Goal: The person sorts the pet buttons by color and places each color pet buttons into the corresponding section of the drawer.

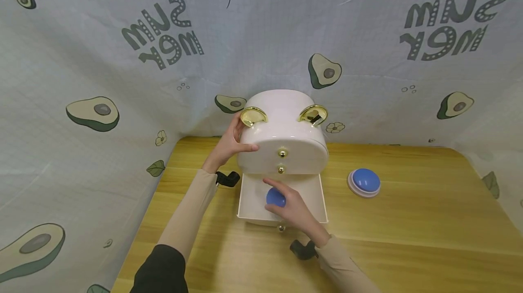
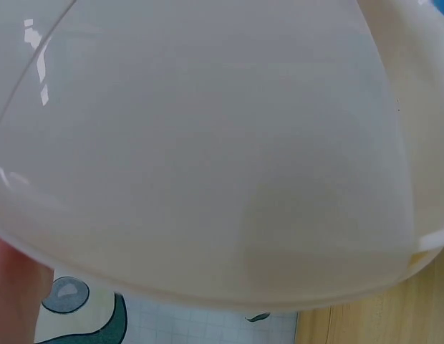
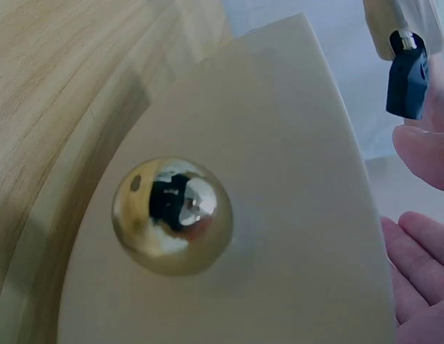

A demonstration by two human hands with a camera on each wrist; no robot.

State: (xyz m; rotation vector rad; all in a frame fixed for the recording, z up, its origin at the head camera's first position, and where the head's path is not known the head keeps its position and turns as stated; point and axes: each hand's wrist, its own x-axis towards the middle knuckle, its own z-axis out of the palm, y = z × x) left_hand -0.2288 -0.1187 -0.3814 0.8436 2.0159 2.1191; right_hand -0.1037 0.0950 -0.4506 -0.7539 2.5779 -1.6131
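A white two-tier drawer box (image 1: 282,125) with gold ears and round gold knobs stands on the table. My left hand (image 1: 230,141) rests on its left side, thumb stretched across the front and fingers up by the ear. The lower drawer (image 1: 253,211) is pulled out, its gold knob (image 3: 173,216) facing the front. Over this drawer my right hand (image 1: 292,206) is spread, thumb and index finger on either side of a blue dome (image 1: 275,197). Part of the dome is hidden by the hand. In the right wrist view, the thumb and fingers stand apart.
To the right of the box, a blue push button (image 1: 365,180) with a white base sits on the wooden table (image 1: 408,220). Close behind the box hangs a pale cloth (image 1: 261,47) printed with avocados. Dark wrist mounts (image 1: 303,250) stick out by both hands.
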